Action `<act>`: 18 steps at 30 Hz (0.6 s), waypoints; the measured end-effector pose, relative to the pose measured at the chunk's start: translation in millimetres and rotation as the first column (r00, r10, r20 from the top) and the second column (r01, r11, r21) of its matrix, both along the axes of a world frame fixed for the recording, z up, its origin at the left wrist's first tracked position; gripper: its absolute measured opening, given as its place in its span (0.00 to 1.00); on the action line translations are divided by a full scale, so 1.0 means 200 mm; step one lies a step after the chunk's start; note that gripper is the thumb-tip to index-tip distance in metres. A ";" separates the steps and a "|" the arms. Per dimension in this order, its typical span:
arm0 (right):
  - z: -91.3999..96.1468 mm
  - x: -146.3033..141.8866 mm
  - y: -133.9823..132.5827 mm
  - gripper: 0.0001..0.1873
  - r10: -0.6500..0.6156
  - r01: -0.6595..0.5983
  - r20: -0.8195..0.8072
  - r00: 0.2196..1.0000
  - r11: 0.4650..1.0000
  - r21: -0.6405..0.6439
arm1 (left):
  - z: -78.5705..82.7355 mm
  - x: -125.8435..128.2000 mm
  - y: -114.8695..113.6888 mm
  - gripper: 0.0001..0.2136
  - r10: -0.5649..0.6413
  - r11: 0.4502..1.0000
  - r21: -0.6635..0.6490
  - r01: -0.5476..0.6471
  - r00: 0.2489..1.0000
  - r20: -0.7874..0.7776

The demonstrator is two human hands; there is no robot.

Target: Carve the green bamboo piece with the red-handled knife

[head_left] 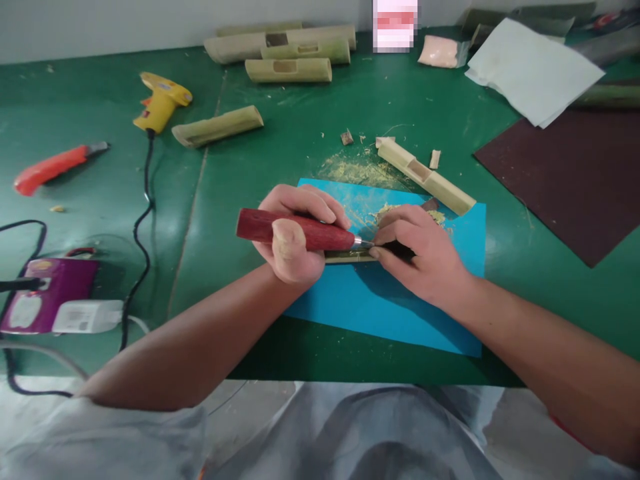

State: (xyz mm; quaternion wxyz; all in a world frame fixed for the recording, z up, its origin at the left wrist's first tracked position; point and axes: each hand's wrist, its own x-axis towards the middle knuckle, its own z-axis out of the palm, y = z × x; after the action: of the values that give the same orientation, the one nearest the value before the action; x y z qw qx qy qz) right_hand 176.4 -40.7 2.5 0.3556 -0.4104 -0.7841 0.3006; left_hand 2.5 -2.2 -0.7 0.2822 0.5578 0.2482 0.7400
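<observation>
My left hand point(293, 233) is wrapped round the red wooden handle of a carving knife point(260, 225), blade pointing right. My right hand point(417, 250) pinches a thin bamboo strip point(345, 257) at the blade's tip, fingers pressed together on it. Both hands work over a blue sheet point(370, 300) on the green table point(280, 153). Yellowish shavings point(357, 170) lie just beyond the hands. A notched bamboo piece point(425, 177) rests diagonally at the sheet's far right corner.
Several bamboo tubes point(287, 50) lie at the back, one more bamboo tube point(217, 127) nearer. At the left are a yellow glue gun point(160, 103) with a black cord, a red cutter point(50, 167) and a purple box point(47, 297). White paper point(533, 70) and a dark brown sheet point(575, 180) lie right.
</observation>
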 end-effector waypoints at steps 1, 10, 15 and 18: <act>0.00 0.00 0.00 0.05 0.000 0.000 -0.001 1.000 1.000 0.000 | 0.00 0.00 0.00 0.24 0.007 1.000 0.008 -0.007 1.000 -0.004; 0.00 0.03 0.00 0.07 -0.159 0.159 0.002 0.987 0.984 0.086 | 0.00 -0.01 0.02 0.25 0.038 0.998 0.043 -0.038 0.999 -0.021; -0.01 0.03 -0.01 0.07 -0.087 0.072 0.115 0.990 0.989 0.130 | -0.01 -0.03 0.01 0.23 -0.067 0.998 -0.005 0.067 0.997 -0.023; -0.02 0.03 -0.01 0.09 -0.025 0.010 0.119 0.993 0.992 0.127 | -0.02 -0.04 0.00 0.25 -0.120 0.993 -0.021 0.119 0.991 -0.061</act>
State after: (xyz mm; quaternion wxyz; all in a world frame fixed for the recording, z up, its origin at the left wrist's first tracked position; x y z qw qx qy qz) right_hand 182.9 -41.7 -2.4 0.3357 -0.4113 -0.8179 0.2218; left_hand -6.5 -1.4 -4.4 0.3228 0.5921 0.2294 0.7019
